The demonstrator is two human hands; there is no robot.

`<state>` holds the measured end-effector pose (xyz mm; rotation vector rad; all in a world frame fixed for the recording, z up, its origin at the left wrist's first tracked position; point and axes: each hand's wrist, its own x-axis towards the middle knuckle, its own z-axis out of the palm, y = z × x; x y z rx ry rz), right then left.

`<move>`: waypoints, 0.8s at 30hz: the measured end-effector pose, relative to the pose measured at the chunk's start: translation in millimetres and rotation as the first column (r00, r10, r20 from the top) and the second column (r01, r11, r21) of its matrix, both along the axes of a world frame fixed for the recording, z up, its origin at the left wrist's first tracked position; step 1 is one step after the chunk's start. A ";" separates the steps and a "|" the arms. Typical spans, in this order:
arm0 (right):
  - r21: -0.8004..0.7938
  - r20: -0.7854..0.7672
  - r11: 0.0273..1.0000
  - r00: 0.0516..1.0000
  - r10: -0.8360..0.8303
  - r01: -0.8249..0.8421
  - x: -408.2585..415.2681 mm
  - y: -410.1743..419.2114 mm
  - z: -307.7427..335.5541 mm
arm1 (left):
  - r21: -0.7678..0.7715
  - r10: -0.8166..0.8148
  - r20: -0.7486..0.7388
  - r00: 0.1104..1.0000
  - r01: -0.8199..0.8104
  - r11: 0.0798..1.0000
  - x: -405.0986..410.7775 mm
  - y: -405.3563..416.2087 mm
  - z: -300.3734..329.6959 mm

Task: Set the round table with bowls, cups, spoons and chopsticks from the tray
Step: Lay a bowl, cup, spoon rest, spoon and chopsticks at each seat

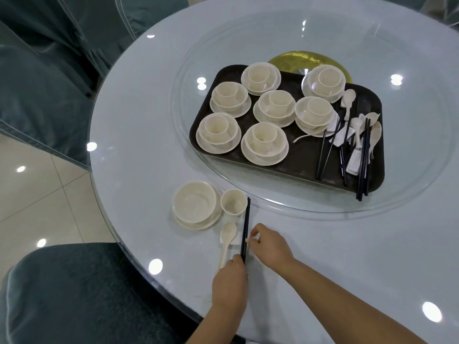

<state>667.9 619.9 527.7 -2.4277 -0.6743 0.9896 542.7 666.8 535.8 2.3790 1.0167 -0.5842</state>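
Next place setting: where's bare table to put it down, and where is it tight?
Free: the pale round table right of the right hand, between the glass turntable's rim and the near edge; also the strip left of the turntable. Crowded: the dark rectangular tray, and the laid setting round the cream bowl and black chopsticks.

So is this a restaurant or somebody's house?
Probably a restaurant: a big round table with a glass turntable, cloth-covered chairs, and a tray of many matching bowl sets.

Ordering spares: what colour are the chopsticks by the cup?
Dark, near black, chopsticks; head view.
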 end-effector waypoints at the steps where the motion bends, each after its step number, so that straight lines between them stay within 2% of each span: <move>1: -0.001 0.003 1.000 1.000 0.004 -0.004 0.3 0.8 -0.5 | 0.001 -0.001 -0.005 1.000 0.001 1.000 -0.3 0.4 0.4; 24: 0.033 -0.041 0.999 0.999 0.024 -0.023 -3.6 -6.2 -7.7 | -0.008 -0.015 -0.030 0.999 0.015 1.000 -0.4 3.5 3.8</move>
